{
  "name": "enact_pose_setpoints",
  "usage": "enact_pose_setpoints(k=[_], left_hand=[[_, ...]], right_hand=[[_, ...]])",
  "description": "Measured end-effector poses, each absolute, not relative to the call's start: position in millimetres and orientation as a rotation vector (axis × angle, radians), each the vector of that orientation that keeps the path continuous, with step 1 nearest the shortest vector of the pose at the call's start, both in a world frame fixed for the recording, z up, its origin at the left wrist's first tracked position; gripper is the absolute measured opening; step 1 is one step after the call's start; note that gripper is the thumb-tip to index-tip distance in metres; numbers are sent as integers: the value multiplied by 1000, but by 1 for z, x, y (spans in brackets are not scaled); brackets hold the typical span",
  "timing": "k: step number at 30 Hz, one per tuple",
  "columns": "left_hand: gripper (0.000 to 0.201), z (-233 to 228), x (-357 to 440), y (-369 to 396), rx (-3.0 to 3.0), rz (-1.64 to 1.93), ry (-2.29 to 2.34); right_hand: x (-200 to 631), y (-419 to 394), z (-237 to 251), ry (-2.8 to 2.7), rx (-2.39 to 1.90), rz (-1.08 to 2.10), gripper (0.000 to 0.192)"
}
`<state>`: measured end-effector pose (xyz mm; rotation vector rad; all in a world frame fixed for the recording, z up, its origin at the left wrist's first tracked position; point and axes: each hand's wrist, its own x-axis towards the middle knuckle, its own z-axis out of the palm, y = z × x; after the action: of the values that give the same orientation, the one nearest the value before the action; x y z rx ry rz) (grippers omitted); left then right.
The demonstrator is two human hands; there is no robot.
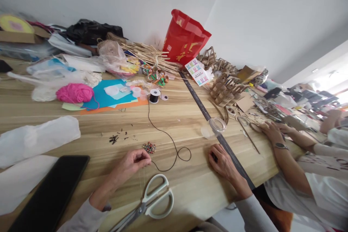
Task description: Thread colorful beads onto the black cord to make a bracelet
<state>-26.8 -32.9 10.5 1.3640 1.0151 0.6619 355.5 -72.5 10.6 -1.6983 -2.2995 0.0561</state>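
Note:
My left hand (133, 161) pinches the end of a thin black cord (170, 168) between thumb and fingertips. The cord makes a small loop on the table and runs back to a white-rimmed spool (154, 96). Just beyond my left fingertips lies a small pile of colourful beads (149, 147). My right hand (223, 161) rests on the wood with its fingers curled. Something dark shows inside them, too hidden to name. White-handled scissors (157, 199) lie near my left hand, their blades partly out of view. Short black cut pieces (113, 139) are scattered farther left.
A black phone-like slab (51, 192) lies at left. Pink yarn (74, 93), a blue sheet (100, 92) and a red bag (186, 38) stand toward the wall. Clear round containers (217, 125) sit beyond my right hand. At right, a co-worker's hands (272, 132) are near woven baskets (225, 90).

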Motion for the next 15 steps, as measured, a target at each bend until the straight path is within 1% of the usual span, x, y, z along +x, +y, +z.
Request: enact_pose_setpoints(k=[4,8,10,13,15], left_hand=[[17,9,-27,-33,1364,664,1011],[16,8,-28,-33,1364,667,1002],[17,9,-28,-33,1362,669,1004],[18,8,-28,-32,1366,668,1004],[19,7,-28,-32,1371,663,1005]], right_hand=[[376,-88,10,-2258,-1751,51,9],[379,-94,14,-2218,-1739,76,8],[376,-88,18,-2133,-1715,29,18],[370,-66,25,-1842,-1705,-110,44],[367,-45,27,-1641,-1731,-126,65]])
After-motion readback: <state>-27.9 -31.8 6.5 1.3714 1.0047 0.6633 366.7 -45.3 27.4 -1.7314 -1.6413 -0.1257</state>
